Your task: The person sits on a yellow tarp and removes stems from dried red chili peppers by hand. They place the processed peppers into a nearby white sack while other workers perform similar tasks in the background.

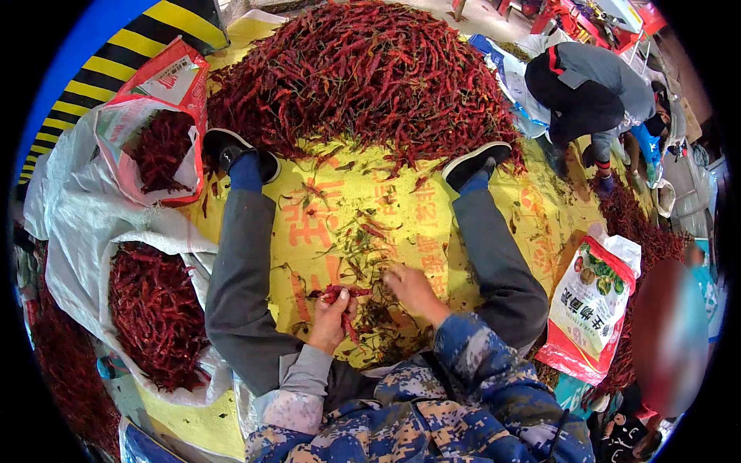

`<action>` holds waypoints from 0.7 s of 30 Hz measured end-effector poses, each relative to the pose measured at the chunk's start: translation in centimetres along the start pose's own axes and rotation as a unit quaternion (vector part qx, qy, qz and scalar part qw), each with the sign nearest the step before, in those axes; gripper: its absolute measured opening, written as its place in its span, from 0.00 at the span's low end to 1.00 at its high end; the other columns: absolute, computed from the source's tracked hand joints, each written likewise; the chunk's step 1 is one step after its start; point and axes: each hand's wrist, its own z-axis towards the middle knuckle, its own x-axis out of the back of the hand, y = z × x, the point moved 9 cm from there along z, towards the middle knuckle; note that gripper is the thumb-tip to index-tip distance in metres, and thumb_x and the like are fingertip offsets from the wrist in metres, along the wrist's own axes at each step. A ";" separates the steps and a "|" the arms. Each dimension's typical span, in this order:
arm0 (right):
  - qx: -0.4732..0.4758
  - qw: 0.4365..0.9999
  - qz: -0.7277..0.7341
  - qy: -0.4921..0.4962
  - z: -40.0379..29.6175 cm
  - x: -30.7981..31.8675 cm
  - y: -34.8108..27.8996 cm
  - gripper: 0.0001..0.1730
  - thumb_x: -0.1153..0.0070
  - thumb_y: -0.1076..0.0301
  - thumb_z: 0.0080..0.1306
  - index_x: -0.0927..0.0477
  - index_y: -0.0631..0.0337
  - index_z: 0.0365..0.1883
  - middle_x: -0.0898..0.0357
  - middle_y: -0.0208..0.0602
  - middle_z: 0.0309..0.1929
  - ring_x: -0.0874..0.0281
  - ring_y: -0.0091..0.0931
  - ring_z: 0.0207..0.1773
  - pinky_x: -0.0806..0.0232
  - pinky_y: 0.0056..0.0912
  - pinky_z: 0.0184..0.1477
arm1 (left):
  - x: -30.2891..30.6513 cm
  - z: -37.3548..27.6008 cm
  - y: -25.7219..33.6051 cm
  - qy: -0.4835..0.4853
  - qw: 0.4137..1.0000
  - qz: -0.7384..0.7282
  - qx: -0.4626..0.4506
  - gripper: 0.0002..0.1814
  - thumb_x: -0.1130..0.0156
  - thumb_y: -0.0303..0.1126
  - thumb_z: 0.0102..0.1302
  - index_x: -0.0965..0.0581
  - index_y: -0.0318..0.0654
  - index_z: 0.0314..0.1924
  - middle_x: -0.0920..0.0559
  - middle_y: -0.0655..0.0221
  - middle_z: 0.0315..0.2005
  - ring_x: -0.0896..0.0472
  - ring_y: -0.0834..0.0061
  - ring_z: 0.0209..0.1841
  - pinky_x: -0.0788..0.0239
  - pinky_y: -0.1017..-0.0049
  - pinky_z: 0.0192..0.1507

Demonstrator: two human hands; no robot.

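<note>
My left hand (329,324) is closed around a small bunch of red chili peppers (332,293), with tips jutting out on both sides and below. Just to its right, my right hand (414,294) hovers over the litter with bent, slightly blurred fingers; whether anything is between them is unclear. Loose stems and dry leaf scraps (376,327) lie under both hands on a yellow woven sheet (365,168), which bears red writing. Beyond my feet rises a large heap of red chili peppers (359,75), some with green stems.
To my left, a white woven sack (78,168) and a red-and-white bag (200,110) hold chilies. A printed bag (593,309) lies by my right knee. A bending person (602,75) works at the upper right. A yellow-and-black striped edge (127,46) borders the upper left.
</note>
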 end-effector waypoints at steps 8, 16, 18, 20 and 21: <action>0.047 0.975 -0.217 0.021 9.6 -0.1 1.0 0.16 0.43 0.62 0.62 0.25 0.65 0.40 0.26 0.48 0.36 0.26 0.46 0.40 0.32 0.48 0.42 | 0.4 0.7 -0.3 0.018 0.998 0.038 0.048 0.08 0.43 0.34 0.69 0.25 0.37 0.40 0.26 0.73 0.21 0.31 0.82 0.21 0.41 0.80 0.22; 0.058 0.987 0.098 -0.115 -2.2 -3.0 -4.6 0.15 0.45 0.61 0.64 0.27 0.63 0.42 0.24 0.47 0.37 0.24 0.41 0.40 0.33 0.42 0.41 | 0.1 0.7 -1.7 -0.022 0.998 0.032 0.044 0.08 0.39 0.29 0.66 0.23 0.38 0.44 0.22 0.75 0.28 0.28 0.85 0.25 0.37 0.80 0.27; 0.075 0.986 0.059 -0.138 -3.2 -3.3 -4.5 0.14 0.44 0.62 0.64 0.27 0.63 0.42 0.24 0.47 0.37 0.25 0.42 0.41 0.33 0.41 0.42 | 0.7 0.6 -2.5 -0.013 0.997 0.063 0.042 0.07 0.37 0.27 0.64 0.22 0.36 0.42 0.19 0.75 0.31 0.24 0.83 0.29 0.31 0.78 0.32; 0.091 0.979 0.109 -0.147 -4.1 -2.6 -5.2 0.14 0.43 0.66 0.62 0.27 0.63 0.43 0.24 0.46 0.38 0.24 0.39 0.43 0.33 0.39 0.44 | 0.0 0.1 -1.8 -0.034 0.997 0.071 0.022 0.06 0.37 0.27 0.64 0.21 0.36 0.40 0.19 0.74 0.31 0.24 0.81 0.30 0.31 0.77 0.33; 0.064 0.978 0.133 -0.150 -4.3 -2.8 -4.9 0.14 0.43 0.67 0.62 0.27 0.63 0.43 0.24 0.45 0.38 0.24 0.38 0.43 0.33 0.39 0.44 | -0.2 -0.2 -1.3 -0.043 0.996 0.075 0.011 0.06 0.36 0.27 0.63 0.21 0.36 0.39 0.19 0.73 0.31 0.23 0.80 0.31 0.31 0.76 0.33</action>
